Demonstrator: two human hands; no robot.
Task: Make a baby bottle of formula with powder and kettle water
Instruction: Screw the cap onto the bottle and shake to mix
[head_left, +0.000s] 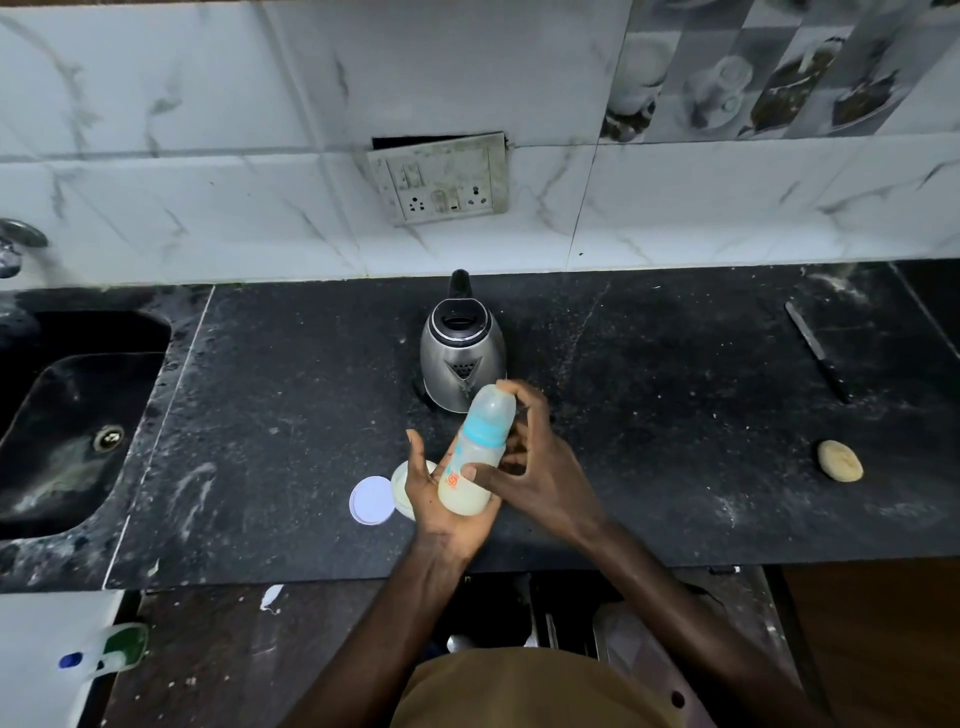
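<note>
Two bare hands meet around a clear plastic baby bottle with a pale blue collar and frosted cap (475, 452), held above the near edge of the black speckled stone counter (675, 441). The left hand (441, 506) cups the bottle's base from below and from the nine o'clock side, palm up, fingers loosely curled. The right hand (535, 462) wraps it from the three o'clock side, thumb pressed across the front near orange print too small to read, fingers reaching behind the collar and cap. The bottle's long axis tilts, base toward six o'clock, capped top pointing toward roughly one o'clock. Milky liquid fills the lower part.

At nine o'clock from the bottle a round white lid (372, 500) lies flat on the counter, touching a round white tub (402, 488) that the left hand largely hides; its contents cannot be made out. Just beyond the bottle, at twelve o'clock, stands a brushed steel electric kettle with a black lid and handle (461, 353), its lower front covered by the cap and fingers. Farther off at three o'clock rests a pale yellow rounded object (840, 460), and at two o'clock a slim knife (818, 351). At nine o'clock a dark sink (78, 415) is cut off by the frame.
</note>
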